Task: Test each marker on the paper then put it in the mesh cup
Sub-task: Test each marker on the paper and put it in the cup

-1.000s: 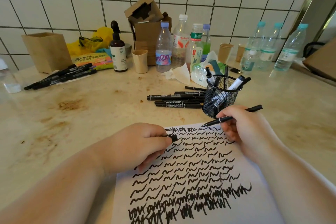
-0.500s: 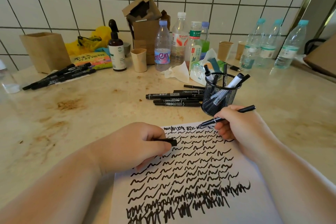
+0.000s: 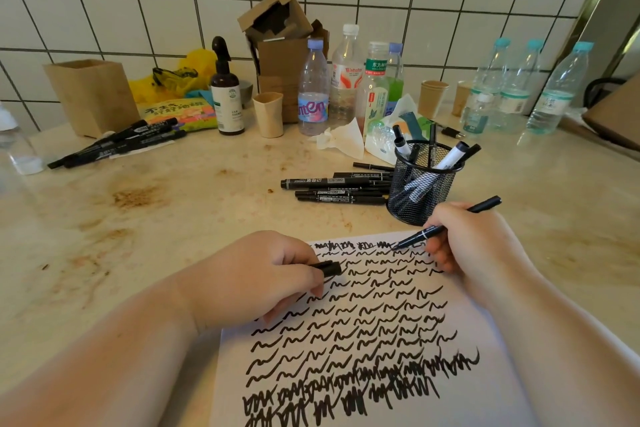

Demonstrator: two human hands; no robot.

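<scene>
The tip has come down: a second ago the marker (image 3: 446, 224) hung above the top rows, now its fine point meets the paper (image 3: 502, 374) at the top row of scribbles. The right hand (image 3: 474, 246) has a closed grip on the slim black barrel, which slants up and to the right past the knuckles. The left hand (image 3: 256, 282) has barely shifted; it lies on the sheet's upper left part, its grip clenched on a short black cap (image 3: 330, 268) that pokes out between thumb and finger.

The paper is a white sheet, nearly filled with rows of black wavy strokes, thicker tangled scrawl along the bottom. Just beyond its top edge stands the cup (image 3: 420, 191), round, black wire mesh, see-through, with several markers leaning inside, one with a white barrel. It sits right behind the right hand's knuckles. To the cup's left a pile of markers (image 3: 336, 187) lies flat, all black, their ends reaching the cup's wall.

The surface (image 3: 173, 218) is pale, glossy stone with brown stains. Far left, another bundle of black markers (image 3: 117, 146) rests in front of a square box (image 3: 91, 94). Along the tiled wall stand clear plastic bottles (image 3: 313, 90), a dark spray bottle (image 3: 227, 94) and paper cups (image 3: 268, 114).
</scene>
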